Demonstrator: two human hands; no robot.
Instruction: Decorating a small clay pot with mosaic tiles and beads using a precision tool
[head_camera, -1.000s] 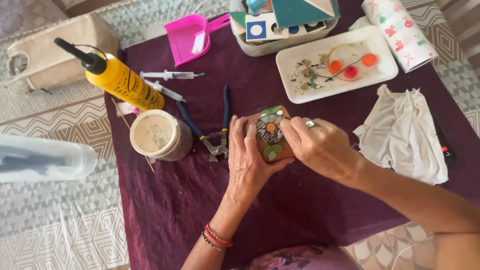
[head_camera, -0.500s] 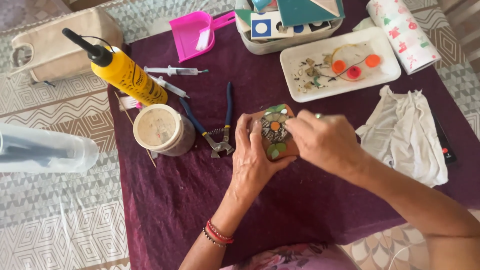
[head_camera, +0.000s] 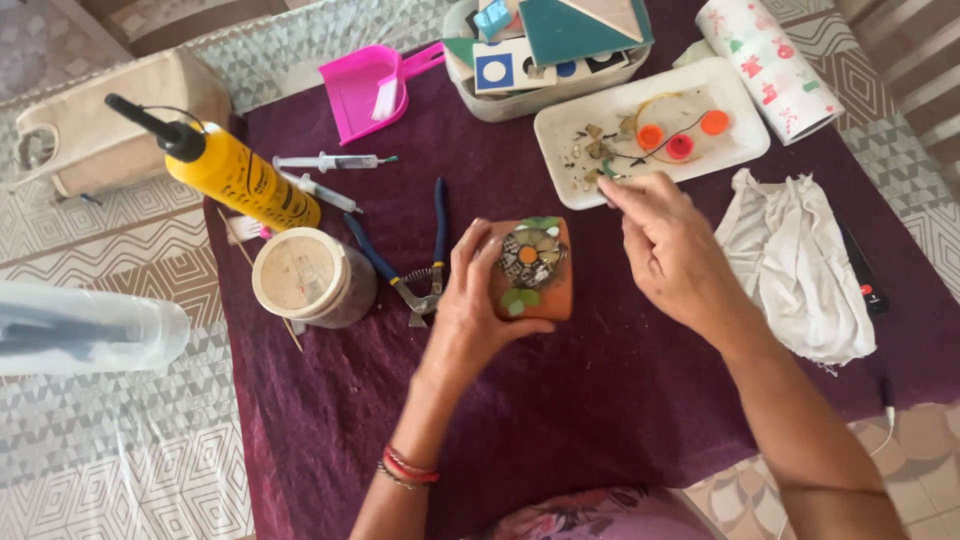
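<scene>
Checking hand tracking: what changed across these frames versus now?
The right hand left the terracotta pot and moved up toward the white tray, fingertips pinching what looks like a small green piece near its edge. The left hand kept holding the pot, now uncovered, its mosaic flower showing. The pliers, glue bottle and white cloth stayed put.

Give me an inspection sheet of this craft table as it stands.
Surface: purple cloth over a patterned mat.
Job's things: terracotta pot with mosaic flower; white tray of small pieces.
Clutter: yellow glue bottle, lidded tub, blue pliers, two syringes, pink dustpan, tile box, paper roll, white rag.
Hands: left hand holds the pot; right hand pinches a small green piece by the tray.
Cables: thin white lead at right edge.
Surroundings: beige bag, clear plastic.
</scene>
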